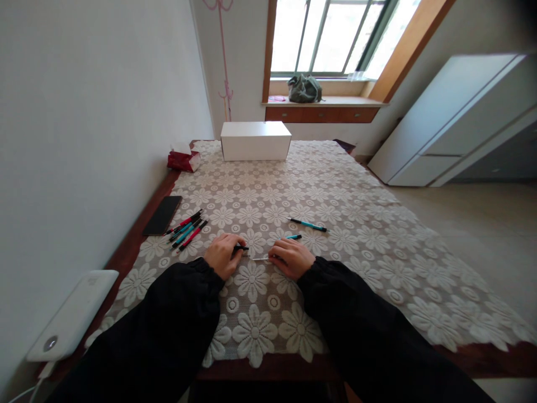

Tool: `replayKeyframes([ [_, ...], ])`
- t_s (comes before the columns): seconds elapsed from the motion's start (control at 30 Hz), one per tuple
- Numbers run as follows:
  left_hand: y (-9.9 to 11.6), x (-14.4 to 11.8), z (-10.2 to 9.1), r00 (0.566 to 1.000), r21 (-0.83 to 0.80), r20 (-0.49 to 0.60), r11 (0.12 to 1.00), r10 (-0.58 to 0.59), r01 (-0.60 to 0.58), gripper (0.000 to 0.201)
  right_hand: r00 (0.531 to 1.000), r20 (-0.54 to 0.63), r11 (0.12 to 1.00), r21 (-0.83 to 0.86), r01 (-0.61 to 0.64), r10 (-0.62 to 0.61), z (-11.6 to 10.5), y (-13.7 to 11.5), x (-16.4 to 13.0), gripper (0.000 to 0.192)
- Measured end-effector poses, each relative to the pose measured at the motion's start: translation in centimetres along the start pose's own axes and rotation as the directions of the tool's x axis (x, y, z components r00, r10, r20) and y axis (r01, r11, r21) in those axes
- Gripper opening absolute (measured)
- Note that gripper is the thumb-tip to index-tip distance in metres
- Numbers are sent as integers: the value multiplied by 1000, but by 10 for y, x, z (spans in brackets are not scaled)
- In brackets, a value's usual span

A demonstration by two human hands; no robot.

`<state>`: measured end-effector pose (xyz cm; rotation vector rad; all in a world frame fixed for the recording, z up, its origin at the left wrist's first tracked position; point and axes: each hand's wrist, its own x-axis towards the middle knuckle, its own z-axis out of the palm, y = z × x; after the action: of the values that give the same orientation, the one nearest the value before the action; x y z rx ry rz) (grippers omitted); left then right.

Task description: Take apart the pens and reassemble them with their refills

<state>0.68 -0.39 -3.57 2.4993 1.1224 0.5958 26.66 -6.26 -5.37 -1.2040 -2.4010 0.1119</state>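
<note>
left hand [222, 254] pinches a black pen tip [240, 248]; right hand [291, 257] fingers clamp the refill [260, 258] between them; keep both aligned, steady.

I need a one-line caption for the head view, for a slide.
Two hands, left hand and right hand, hold pen parts over a lace tablecloth, pens nearby.

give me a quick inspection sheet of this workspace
surface: table under a lace cloth with a flower pattern
job's things: black pen part in left hand; thin refill and teal pen part at right hand; teal pen lying apart; bunch of red and teal pens on the left
clutter: white box, tissue pack, phone, white device
hands: both closed on small pen parts
cables: white cord by the device
surroundings: window, bag on sill, white cabinet
</note>
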Motion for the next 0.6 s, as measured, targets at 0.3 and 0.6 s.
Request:
replayKeyframes([
  [0.3,0,0,0,1000,-4,2,1000,20,-20,14,1000,-1,1000,-4,-6,6,0,-1,0,15],
  [0.6,2,0,-2,1000,-18,2,1000,18,-18,12,1000,-7,1000,-3,-7,7,1,0,0,15],
])
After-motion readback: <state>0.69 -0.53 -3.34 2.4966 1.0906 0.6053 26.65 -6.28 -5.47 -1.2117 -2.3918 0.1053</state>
